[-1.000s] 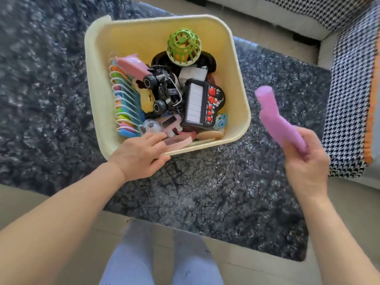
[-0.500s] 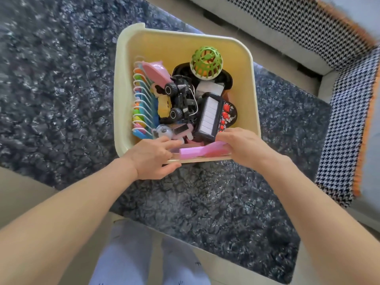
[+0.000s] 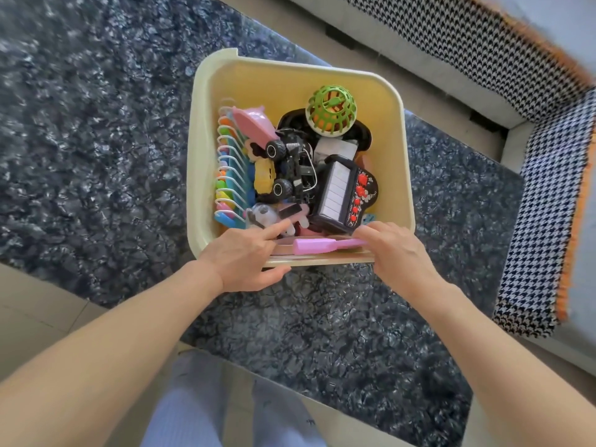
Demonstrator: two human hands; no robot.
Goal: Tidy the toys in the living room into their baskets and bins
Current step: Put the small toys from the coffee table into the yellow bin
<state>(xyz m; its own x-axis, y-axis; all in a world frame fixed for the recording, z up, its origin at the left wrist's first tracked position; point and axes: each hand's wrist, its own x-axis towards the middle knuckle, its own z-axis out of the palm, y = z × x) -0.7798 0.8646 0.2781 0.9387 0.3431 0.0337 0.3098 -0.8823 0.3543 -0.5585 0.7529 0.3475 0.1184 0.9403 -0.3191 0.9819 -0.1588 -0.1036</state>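
Pink toy (image 3: 325, 246) lies flat along the cream bin (image 3: 206, 130) at its 6 o'clock wall; right hand (image 3: 396, 250) fingers curl over its 3 o'clock end (grip unclear), left hand (image 3: 248, 259) clasps the rim.

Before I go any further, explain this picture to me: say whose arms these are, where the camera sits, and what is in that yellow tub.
There is no machine here. A person wears one wide-angle camera on the head, looking down at their own two bare arms.

On a dark shaggy rug stands a pale yellow plastic bin full of toys: a green lattice ball, a black toy monster truck, a small black toy piano with red buttons and a rack of coloured plates.

The left hand grips the bin's near rim. The right hand lays a flat pink plastic toy inside along that rim, fingers over one end. Whether they grip it, I cannot tell.

A black-and-white houndstooth sofa borders the rug.
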